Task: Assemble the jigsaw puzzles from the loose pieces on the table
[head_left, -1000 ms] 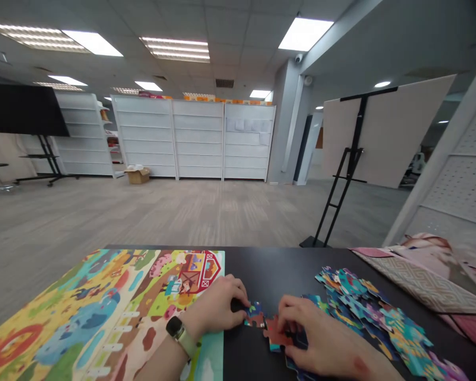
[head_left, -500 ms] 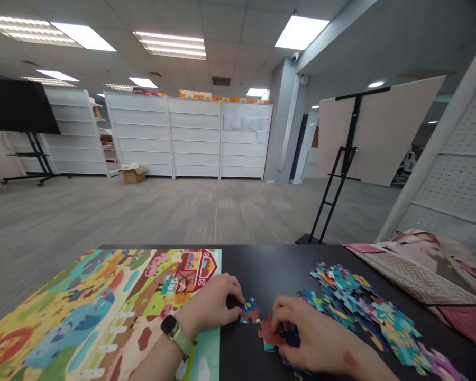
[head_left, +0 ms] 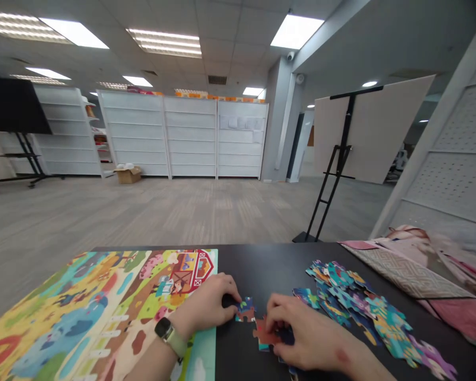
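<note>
My left hand (head_left: pixel 218 299), with a watch (head_left: pixel 170 337) on its wrist, rests by the edge of the picture sheet. Its curled thumb and index finger are closed on the left edge of a small blue and brown jigsaw piece (head_left: pixel 246 310) lying on the dark table. My right hand (head_left: pixel 295 328) has its fingers bent down over a reddish-brown jigsaw piece (head_left: pixel 262 334) with a teal lower edge. The two pieces lie corner to corner; whether they interlock I cannot tell. More puzzle parts below are largely hidden under my right hand.
A heap of loose jigsaw pieces (head_left: pixel 353 301) spreads over the right side of the black table (head_left: pixel 257 264). Under my left arm lies a colourful farm-and-animal picture sheet (head_left: pixel 122 312). A pink and patterned cloth bag (head_left: pixel 420 270) sits at the right edge.
The camera has turned slightly, shifting the whole scene a little leftward. Both hands keep nearly the same pose at the same pieces; the reddish piece appears marginally closer to the blue one.
</note>
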`<action>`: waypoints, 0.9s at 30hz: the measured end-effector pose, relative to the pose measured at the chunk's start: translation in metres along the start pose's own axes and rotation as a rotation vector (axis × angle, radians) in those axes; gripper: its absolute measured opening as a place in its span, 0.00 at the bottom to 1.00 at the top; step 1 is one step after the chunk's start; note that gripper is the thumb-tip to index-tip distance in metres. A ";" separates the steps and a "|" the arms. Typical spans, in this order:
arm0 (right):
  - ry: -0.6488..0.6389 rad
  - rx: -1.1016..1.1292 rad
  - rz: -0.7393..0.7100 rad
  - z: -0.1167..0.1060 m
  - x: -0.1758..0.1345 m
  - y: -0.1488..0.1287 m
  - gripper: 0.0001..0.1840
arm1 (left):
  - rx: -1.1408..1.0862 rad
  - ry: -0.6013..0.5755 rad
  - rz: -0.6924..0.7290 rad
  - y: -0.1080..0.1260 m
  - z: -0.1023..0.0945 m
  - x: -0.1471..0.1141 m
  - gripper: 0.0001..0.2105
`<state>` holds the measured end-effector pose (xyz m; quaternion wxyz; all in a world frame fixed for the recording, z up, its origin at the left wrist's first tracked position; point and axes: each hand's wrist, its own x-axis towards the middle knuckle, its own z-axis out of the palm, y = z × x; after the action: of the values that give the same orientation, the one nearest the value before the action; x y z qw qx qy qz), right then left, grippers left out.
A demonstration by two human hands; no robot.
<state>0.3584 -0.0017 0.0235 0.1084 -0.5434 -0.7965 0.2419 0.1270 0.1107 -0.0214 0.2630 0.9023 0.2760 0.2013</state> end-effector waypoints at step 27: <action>0.523 -0.272 0.522 -0.041 -0.093 0.100 0.23 | 0.077 -0.018 0.043 0.034 0.033 -0.002 0.15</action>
<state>0.4937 -0.0464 0.0167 0.1695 -0.7804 -0.6018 0.0069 0.1558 0.0731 -0.0276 0.2260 0.9192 0.2618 0.1881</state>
